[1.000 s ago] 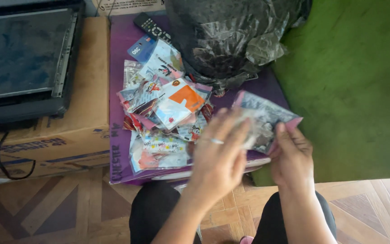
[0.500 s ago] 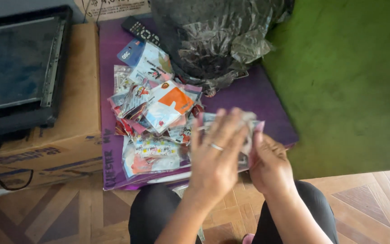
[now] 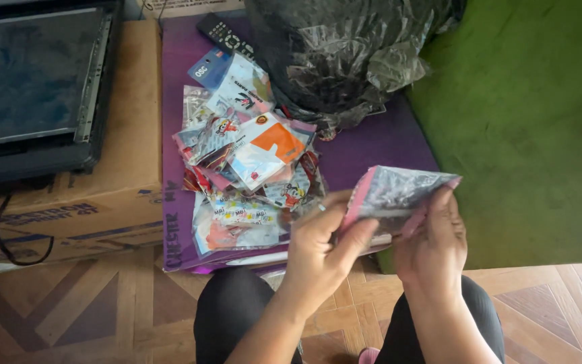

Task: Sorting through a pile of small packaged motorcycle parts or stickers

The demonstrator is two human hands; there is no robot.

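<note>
Both hands, the left hand point(image 3: 321, 246) and the right hand point(image 3: 432, 246), pinch a clear pink-edged packet point(image 3: 399, 195) between them above the purple mat point(image 3: 385, 138). A pile of small packets point(image 3: 244, 162) lies just left, before a crumpled black bag point(image 3: 345, 54).

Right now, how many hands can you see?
2. The left hand grips the near-left end of a shiny pink-edged packet; the right hand holds its right side. Both are above the knees, beside the purple mat. No other hands show.
</note>
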